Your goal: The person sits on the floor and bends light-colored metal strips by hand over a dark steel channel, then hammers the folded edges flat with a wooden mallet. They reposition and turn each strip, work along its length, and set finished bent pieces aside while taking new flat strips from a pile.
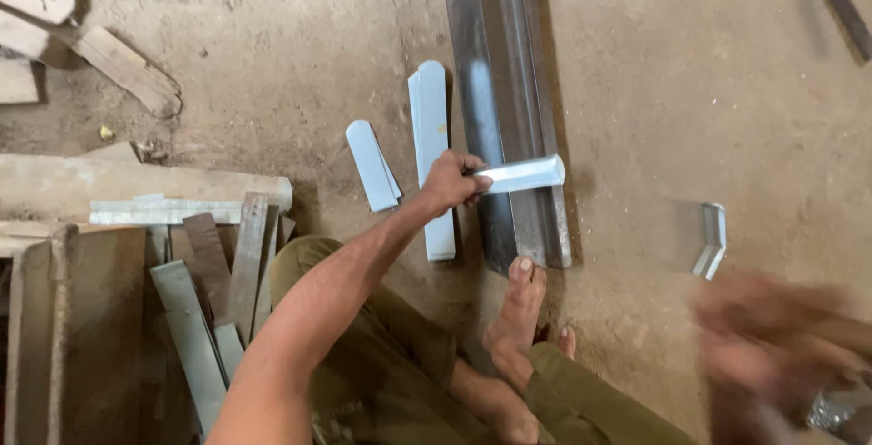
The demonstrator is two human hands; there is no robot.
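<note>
A short metal strip (pixel 525 173) lies crosswise on a long steel rail (pixel 509 109) on the dirt floor (pixel 690 91). The left hand (pixel 451 182) clamps its fingers on the strip's near end. A bare foot (pixel 518 304) presses on the rail's end. The right hand (pixel 772 336) is a blur at lower right; its fingers cannot be made out. Two flat strips (pixel 427 136) lie just beside the rail, a bent piece (pixel 711 241) apart, and more strips (pixel 204 309) are stacked left.

Dirt floor (pixel 690 91): bare, brown.
Bent metal bracket (pixel 711 241): lies right, alone.
Wooden planks (pixel 82 36): upper left.
Scrap strips (pixel 213 291): piled lower left.
</note>
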